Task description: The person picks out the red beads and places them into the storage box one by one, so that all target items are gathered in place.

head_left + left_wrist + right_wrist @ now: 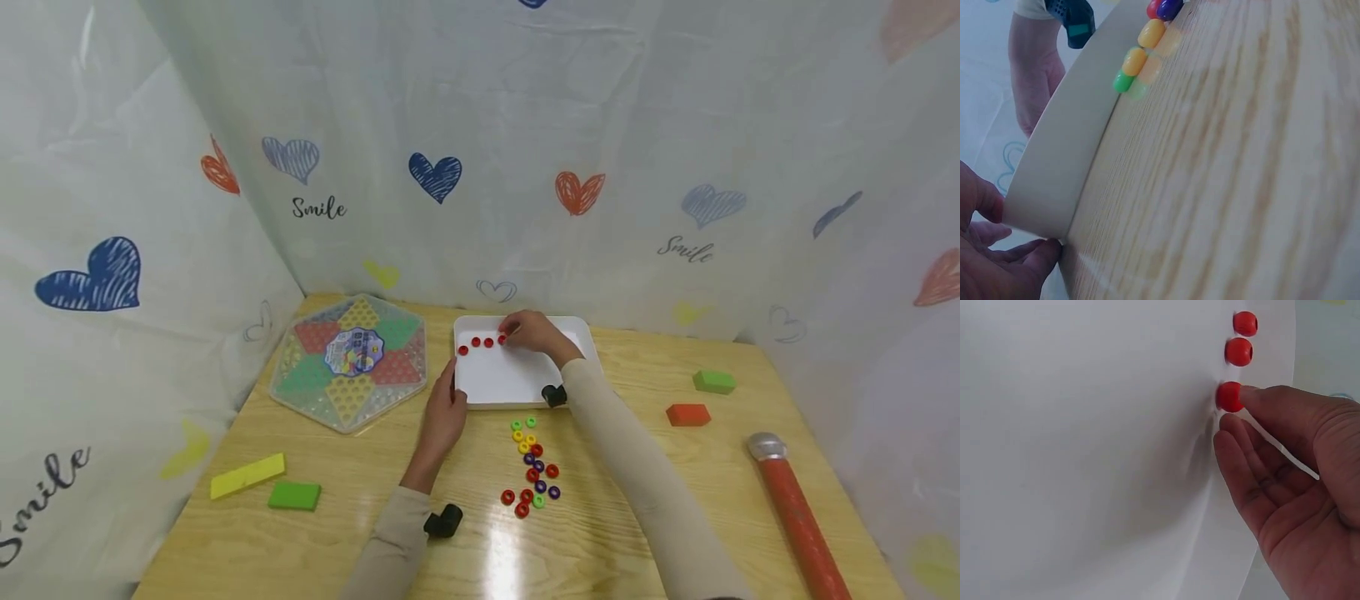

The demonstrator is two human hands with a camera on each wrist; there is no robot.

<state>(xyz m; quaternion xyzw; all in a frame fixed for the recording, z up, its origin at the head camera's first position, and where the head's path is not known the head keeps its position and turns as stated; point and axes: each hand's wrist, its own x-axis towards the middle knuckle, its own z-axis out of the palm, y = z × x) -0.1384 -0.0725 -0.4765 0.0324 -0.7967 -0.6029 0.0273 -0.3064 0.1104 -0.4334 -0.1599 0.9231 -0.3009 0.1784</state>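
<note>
A white tray (525, 379) lies on the wooden table. Along its far left edge runs a row of red beads (476, 342). My right hand (516, 335) reaches into the tray at the row's right end. In the right wrist view this hand (1235, 415) pinches the nearest red bead (1229, 397) at its fingertips, next to two more red beads (1239, 351). My left hand (452, 392) holds the tray's near left corner. In the left wrist view its thumb and fingers (1022, 256) clasp the tray wall (1066, 156).
Several loose coloured beads (532, 468) lie in front of the tray. A hexagonal game board (348, 360) sits to the left. Yellow (247, 475) and green (294, 495) blocks lie near left; green (713, 382) and orange (687, 414) blocks and a red cylinder (795, 508) lie right.
</note>
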